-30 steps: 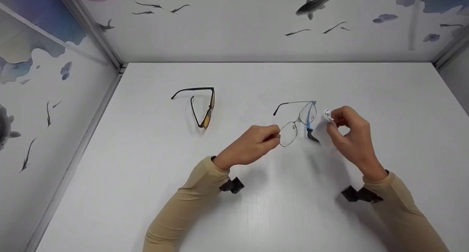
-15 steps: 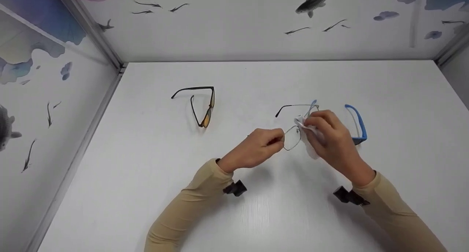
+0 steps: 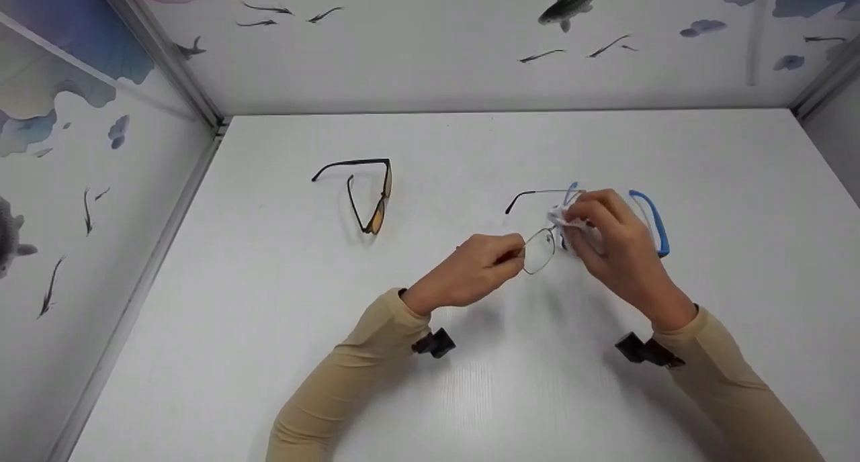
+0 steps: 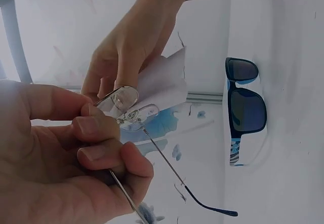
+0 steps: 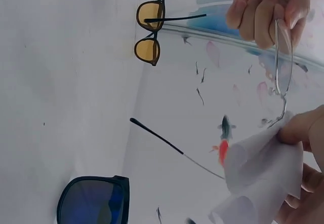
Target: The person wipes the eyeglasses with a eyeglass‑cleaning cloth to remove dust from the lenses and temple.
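Thin metal-framed eyeglasses (image 3: 539, 252) are held up over the white table. My left hand (image 3: 478, 267) grips them at the outer edge of one lens, with one temple running past its fingers in the left wrist view. A white cloth (image 5: 268, 163) is pinched between the thumb and fingers of my right hand (image 3: 617, 247). That cloth covers the other lens, close beside the bridge, so most of that lens is hidden in the head view. The free dark-tipped temple (image 5: 157, 136) points away from the hands.
Blue-and-black sunglasses (image 4: 248, 110) stand on the table behind my right hand, partly hidden by it in the head view. Black glasses with yellow lenses (image 3: 378, 217) lie to the left. Printed wall panels (image 3: 430, 59) border the table's back and left side.
My right hand has moved left with the cloth, from beside the eyeglasses onto the farther lens, then shifted slightly up. The left hand keeps its grip, moving slightly right.
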The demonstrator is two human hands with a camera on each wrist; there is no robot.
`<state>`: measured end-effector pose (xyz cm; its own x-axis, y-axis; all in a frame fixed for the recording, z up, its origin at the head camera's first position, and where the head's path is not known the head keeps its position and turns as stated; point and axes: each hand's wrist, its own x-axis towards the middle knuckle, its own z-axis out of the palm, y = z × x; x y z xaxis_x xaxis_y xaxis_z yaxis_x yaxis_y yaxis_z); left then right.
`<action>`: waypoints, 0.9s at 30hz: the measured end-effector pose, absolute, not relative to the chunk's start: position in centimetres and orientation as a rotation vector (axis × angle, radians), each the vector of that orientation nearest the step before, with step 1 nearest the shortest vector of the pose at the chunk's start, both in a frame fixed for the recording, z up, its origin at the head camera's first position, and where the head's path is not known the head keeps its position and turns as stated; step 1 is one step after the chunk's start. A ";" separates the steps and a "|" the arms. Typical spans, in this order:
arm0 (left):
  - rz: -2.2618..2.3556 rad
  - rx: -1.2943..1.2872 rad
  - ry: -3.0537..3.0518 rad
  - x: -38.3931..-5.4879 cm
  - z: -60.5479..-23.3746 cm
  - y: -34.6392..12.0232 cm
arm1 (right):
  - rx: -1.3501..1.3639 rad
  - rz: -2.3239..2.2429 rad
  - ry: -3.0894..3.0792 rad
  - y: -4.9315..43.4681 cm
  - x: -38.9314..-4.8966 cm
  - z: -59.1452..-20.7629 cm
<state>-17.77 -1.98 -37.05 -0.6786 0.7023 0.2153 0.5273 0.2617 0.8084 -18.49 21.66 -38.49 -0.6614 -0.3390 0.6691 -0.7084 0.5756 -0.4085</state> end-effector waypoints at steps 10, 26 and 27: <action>1.351 1.173 2.319 -17.6 -37.1 -2.2 | 0.650 0.962 -2.259 22.4 -19.2 -38.8; 1.200 1.205 2.484 -17.6 -37.6 -1.5 | 0.976 0.984 -2.199 18.6 -16.0 -38.8; 1.169 1.226 2.504 -17.5 -37.6 -1.5 | 0.971 0.980 -2.197 18.5 -15.9 -38.8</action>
